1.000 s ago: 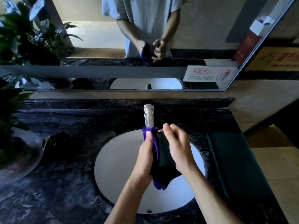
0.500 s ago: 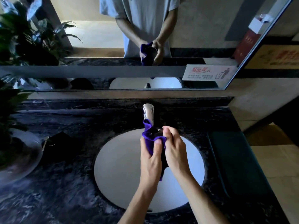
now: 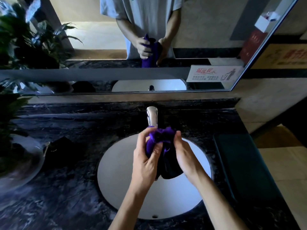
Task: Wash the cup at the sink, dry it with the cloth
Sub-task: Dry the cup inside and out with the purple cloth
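2 hands over the sink (image 3: 116, 180), below the faucet (image 3: 152, 117): left hand (image 3: 146, 163) bunches cloth (image 3: 159, 138) into cup (image 3: 171, 168), right hand (image 3: 186, 156) grips it, axis upright.

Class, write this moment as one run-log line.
stage: drying | left hand: grips purple cloth | right hand: holds dark cup | location: over sink | tap: off

A dark marbled counter (image 3: 69, 196) was seen below a wide mirror (image 3: 99, 47), with a chrome tap (image 3: 152, 117) set at its back edge. A leafy plant (image 3: 10, 113) in a glass bowl (image 3: 21, 166) was placed at the left, and a dark green tray (image 3: 245, 166) was laid at the right. A small white sign (image 3: 214, 73) was fixed in the mirror's lower right corner.
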